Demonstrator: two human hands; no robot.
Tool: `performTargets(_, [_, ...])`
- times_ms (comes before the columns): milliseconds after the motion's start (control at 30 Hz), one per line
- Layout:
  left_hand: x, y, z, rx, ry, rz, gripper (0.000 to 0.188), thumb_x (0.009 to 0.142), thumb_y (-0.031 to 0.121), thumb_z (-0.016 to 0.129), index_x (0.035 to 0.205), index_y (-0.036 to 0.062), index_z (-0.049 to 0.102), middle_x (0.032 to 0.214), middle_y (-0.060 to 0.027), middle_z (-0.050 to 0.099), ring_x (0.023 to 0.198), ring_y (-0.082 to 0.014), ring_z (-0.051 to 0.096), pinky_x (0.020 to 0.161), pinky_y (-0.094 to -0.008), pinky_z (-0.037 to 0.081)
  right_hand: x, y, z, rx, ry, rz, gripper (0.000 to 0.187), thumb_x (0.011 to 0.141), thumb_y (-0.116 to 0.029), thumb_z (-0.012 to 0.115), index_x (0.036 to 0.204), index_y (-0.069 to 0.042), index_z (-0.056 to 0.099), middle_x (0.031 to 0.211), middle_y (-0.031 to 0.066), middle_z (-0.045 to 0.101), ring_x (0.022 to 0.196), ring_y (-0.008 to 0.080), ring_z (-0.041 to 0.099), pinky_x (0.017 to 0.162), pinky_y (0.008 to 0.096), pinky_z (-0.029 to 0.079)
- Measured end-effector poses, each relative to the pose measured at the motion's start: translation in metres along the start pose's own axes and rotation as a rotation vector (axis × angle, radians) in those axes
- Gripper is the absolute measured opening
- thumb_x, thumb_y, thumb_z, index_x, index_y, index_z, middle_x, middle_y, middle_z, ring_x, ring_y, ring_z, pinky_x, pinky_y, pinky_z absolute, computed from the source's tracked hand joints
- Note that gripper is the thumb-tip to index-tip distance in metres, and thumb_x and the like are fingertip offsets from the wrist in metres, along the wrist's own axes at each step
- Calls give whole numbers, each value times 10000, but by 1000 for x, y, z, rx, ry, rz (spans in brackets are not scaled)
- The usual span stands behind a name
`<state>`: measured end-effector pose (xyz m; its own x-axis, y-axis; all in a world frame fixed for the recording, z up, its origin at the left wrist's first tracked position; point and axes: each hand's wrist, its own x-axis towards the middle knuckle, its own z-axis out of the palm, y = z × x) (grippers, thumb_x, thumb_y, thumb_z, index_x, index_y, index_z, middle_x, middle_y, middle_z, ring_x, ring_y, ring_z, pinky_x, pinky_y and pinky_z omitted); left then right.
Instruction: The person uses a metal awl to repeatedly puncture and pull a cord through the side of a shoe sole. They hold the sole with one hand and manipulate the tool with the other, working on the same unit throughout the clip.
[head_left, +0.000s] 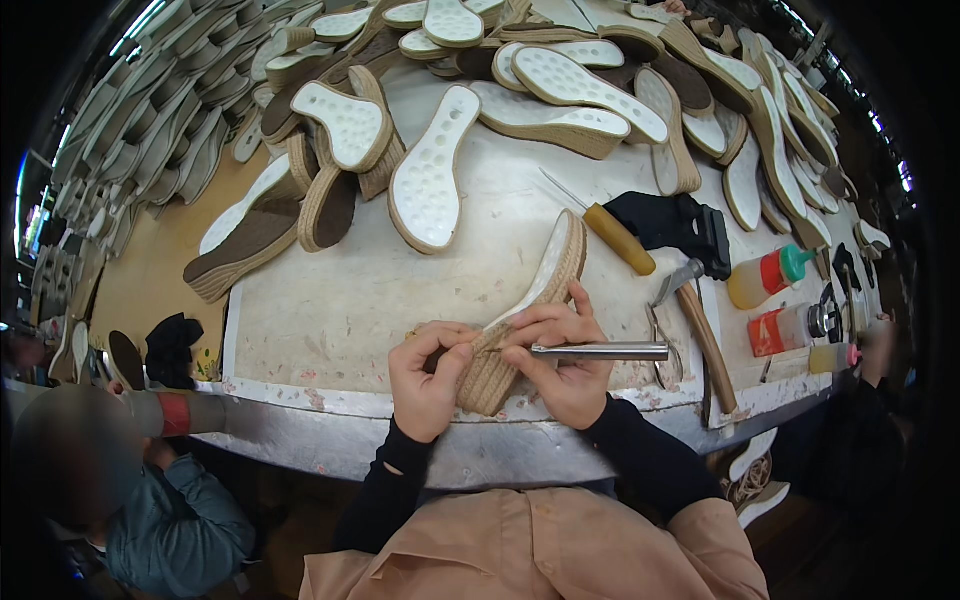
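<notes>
A wedge shoe sole (486, 388) with a braided rope side and a white top stands tilted at the table's near edge, its toe pointing away to the right. My left hand (430, 372) is closed on the sole's left side, thumb and fingers pinched at the braid. From the other side, my right hand (568, 385) presses thumb and fingertips against the same braid. A shiny metal rod-shaped tool (625, 351) lies gripped in the right hand and sticks out to the right. Its working tip cannot be made out. Both thumbs are close together on the rope side.
Many wedge soles (432, 180) are heaped across the far table. To the right are a wooden-handled awl (620, 240), a black tape dispenser-like object (690, 235), a hammer (705, 345) and squeeze bottles (765, 278). At lower left sits another person (170, 520).
</notes>
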<state>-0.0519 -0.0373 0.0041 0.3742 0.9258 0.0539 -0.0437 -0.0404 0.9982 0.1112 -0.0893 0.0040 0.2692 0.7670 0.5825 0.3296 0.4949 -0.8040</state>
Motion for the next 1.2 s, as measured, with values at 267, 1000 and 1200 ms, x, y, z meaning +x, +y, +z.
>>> performTargets(267, [5,-3,1,-54,-46,68,170,706,-61,619,876,-55,628,945,-120,637,875,-159,606,827,-271,467,6,1,-4,4,-41,21,250,767,-61,731,868,-131,513,820,-30,657,960,141,594,1069,409,162])
performTargets(1000, [7,-2,4,-27,-22,58,144,693,-55,629,837,-52,620,908,-107,640,843,-152,604,793,-263,466,5,6,-2,14,29,8,271,742,-67,751,882,-126,526,826,-18,648,922,147,602,1039,394,200])
performTargets(1200, [9,-2,0,-46,-69,63,155,697,-48,609,852,-49,627,911,-104,639,850,-151,603,802,-268,465,7,2,-7,-135,-68,-74,307,745,-51,735,919,-120,491,797,-23,642,944,150,582,1031,391,189])
